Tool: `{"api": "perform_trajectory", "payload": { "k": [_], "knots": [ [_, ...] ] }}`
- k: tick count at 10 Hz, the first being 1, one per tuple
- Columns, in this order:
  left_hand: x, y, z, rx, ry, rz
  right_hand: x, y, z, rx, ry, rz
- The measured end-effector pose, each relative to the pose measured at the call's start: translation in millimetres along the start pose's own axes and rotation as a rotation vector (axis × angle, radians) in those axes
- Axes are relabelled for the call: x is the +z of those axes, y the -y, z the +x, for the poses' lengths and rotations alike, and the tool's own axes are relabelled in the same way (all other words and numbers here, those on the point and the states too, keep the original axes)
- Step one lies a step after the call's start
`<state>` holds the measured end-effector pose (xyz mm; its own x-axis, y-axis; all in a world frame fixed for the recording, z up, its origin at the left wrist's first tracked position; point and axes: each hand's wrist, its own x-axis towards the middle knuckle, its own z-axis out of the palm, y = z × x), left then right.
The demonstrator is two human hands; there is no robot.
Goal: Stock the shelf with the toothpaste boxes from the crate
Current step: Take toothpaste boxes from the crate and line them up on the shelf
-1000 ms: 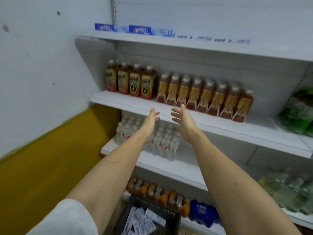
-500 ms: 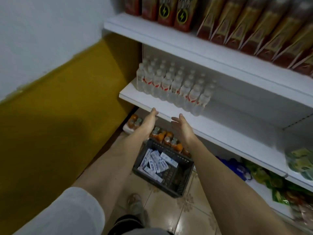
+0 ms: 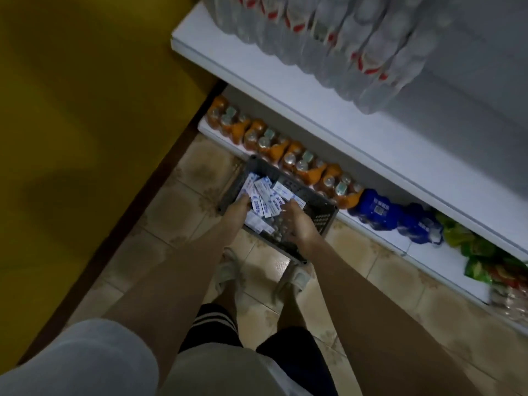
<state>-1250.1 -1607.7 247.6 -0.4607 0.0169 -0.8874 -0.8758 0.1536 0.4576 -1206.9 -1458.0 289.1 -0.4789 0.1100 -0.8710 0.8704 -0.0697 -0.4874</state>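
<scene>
Both hands have dropped from shelf height into the dark plastic crate (image 3: 320, 221) on the tiled floor (image 3: 183, 224), and the view now tilts steeply down. Two sandalled feet stand just before the crate. The left hand (image 3: 239, 208) and right hand (image 3: 297, 221) reach among the white-and-blue toothpaste boxes (image 3: 264, 195), roughly eight showing; whether the fingers have closed on any box cannot be told. Beyond, orange drink bottles (image 3: 311, 172) line the bottom shelf (image 3: 428, 250), with water bottles (image 3: 328, 38) above.
</scene>
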Motion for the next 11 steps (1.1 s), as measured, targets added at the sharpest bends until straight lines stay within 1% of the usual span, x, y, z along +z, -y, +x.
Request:
{"api": "perform_trajectory", "payload": {
  "k": [1,2,3,4,5,6,7,8,9,10,11],
  "knots": [
    [19.7,39.4,46.5,-0.081,-0.027,-0.102,-17.9,-32.3,54.8,0.13,0.014,-0.024],
    [31.3,73.3,91.1,-0.076,-0.108,-0.104,-27.2,-52.4,98.9,0.188,0.049,-0.068],
    [51.1,117.1,157.7,-0.052,-0.238,-0.11,-30.0,-86.7,180.2,0.26,0.073,-0.047],
    [56.2,129.5,207.9,-0.025,-0.266,-0.058,-29.5,-118.9,242.4,0.319,0.083,0.072],
    [48.1,138.5,301.4,0.027,-0.283,0.079,-27.6,-165.3,334.1,0.351,0.065,0.196],
    [38.9,142.2,354.7,0.065,-0.29,0.254,-26.9,-187.0,381.8,0.359,-0.016,0.172],
    [32.7,157.2,419.2,0.03,-0.299,0.379,-24.9,-243.0,459.1,0.375,-0.045,0.091],
    [27.4,171.9,444.2,-0.001,-0.281,0.4,-20.4,-261.0,476.9,0.371,-0.026,0.062],
    [17.5,191.9,468.5,-0.045,-0.246,0.431,-13.2,-277.5,496.3,0.393,-0.009,0.098],
    [16.1,194.7,477.3,-0.048,-0.243,0.455,-7.5,-285.0,499.2,0.415,-0.001,0.133],
    [18.0,193.5,479.8,-0.029,-0.24,0.477,-1.6,-293.9,500.2,0.409,0.043,0.18]
  ]
}}
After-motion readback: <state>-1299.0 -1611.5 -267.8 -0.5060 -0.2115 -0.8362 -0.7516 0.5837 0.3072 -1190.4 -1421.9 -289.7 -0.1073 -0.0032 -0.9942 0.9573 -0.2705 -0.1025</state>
